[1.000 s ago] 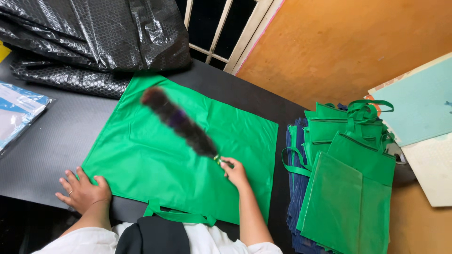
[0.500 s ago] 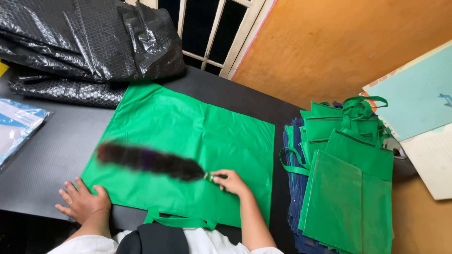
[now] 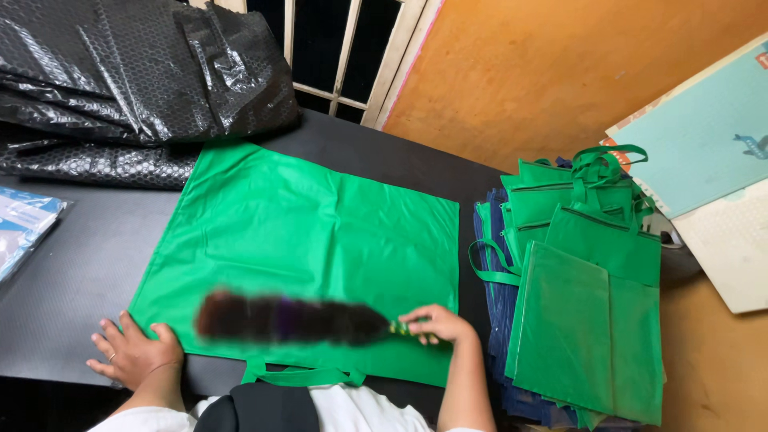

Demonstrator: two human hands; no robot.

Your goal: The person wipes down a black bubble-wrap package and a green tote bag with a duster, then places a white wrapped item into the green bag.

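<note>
A large green fabric bag (image 3: 320, 232) lies flat on the black table (image 3: 72, 264), its handles (image 3: 300, 374) pointing toward me. My right hand (image 3: 436, 324) grips the handle of a dark feather duster (image 3: 288, 318), which lies blurred across the bag's near edge, pointing left. Resting spread at the bag's near left corner is my left hand (image 3: 136, 352), fingers pressing on the table and the bag's edge.
A stack of folded green bags (image 3: 588, 296) lies to the right over blue ones (image 3: 492, 296). Crumpled black plastic sheeting (image 3: 136, 80) covers the table's far left. A blue-and-white packet (image 3: 20, 228) is at the left edge. Boards (image 3: 712, 152) lean at far right.
The duster has swept from the bag's middle down and leftward to its near edge. My left hand has stayed at the near left corner.
</note>
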